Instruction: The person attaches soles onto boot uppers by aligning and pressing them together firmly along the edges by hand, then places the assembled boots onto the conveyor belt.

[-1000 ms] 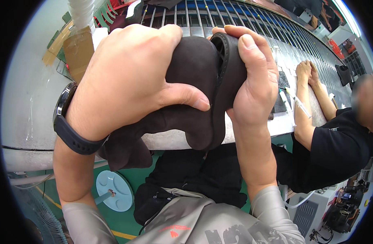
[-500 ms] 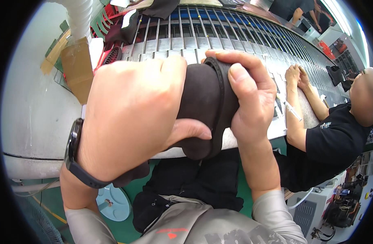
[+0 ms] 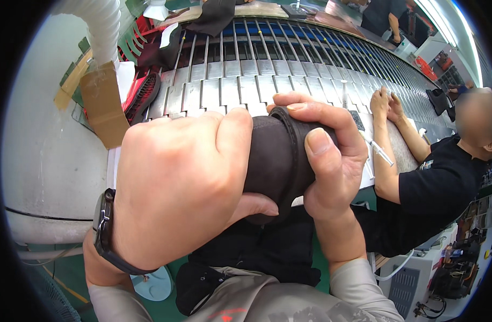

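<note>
Both hands grip a dark brown, almost black shoe, held up in front of me with a raised black rim along its sole edge. My left hand, wearing a black watch on the wrist, wraps over the shoe from the left, its thumb lying along the lower side near the rim. From the right, my right hand presses its thumb against the side beyond the rim, while its fingers curl over the top. My left hand hides much of the shoe.
Behind my hands runs a slatted metal conveyor. At left stand a cardboard piece, a dark sole and a white ribbed hose. A co-worker in black sits at right, near a syringe. Below is a round light-blue stool.
My hands and the shoe have come lower in view, and the shoe has tilted slightly. The dark sole at left shows more fully. My grip stays on the shoe.
</note>
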Demonstrator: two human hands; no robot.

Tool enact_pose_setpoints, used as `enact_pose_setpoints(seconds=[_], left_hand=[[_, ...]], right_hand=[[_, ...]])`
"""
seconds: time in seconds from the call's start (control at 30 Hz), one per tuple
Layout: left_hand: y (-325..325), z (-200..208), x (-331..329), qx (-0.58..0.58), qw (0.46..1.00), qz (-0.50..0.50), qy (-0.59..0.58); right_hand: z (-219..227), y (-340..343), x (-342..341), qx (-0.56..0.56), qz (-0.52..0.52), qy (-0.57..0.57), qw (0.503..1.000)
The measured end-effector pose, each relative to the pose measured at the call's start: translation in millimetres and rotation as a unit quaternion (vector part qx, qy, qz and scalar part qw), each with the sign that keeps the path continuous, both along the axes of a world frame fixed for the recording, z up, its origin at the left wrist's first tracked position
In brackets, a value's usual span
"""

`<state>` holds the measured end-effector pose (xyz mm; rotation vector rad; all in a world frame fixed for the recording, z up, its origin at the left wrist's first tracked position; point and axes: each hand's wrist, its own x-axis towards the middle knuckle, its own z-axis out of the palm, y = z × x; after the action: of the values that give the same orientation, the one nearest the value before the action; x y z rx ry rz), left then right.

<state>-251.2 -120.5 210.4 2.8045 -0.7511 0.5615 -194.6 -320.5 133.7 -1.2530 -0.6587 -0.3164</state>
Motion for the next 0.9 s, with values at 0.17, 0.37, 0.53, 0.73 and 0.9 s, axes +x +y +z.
enact_pose_setpoints(seconds=[0.17,0.37,0.53,0.73,0.9], left_hand=[[-4,3,-4,0.015,1.0,0.003,0.013],[17,-6,50,0.055,0.998,0.004,-0.034],[-1,2,69,0.094,0.988,0.11,0.052],[-20,-7,70,0.08,0.988,0.122,0.051],[3,24,78,0.102,0.963,0.152,0.199]], right_hand=[[10,-6,-2,-0.063,-0.03,-0.032,0.997],[1,12,57,-0.077,-0.021,-0.011,0.997],[-71,5,44,-0.041,0.079,0.232,0.969],[-110,1,16,-0.062,0.075,0.189,0.977],[-64,1,10,-0.301,-0.077,0.009,0.95]])
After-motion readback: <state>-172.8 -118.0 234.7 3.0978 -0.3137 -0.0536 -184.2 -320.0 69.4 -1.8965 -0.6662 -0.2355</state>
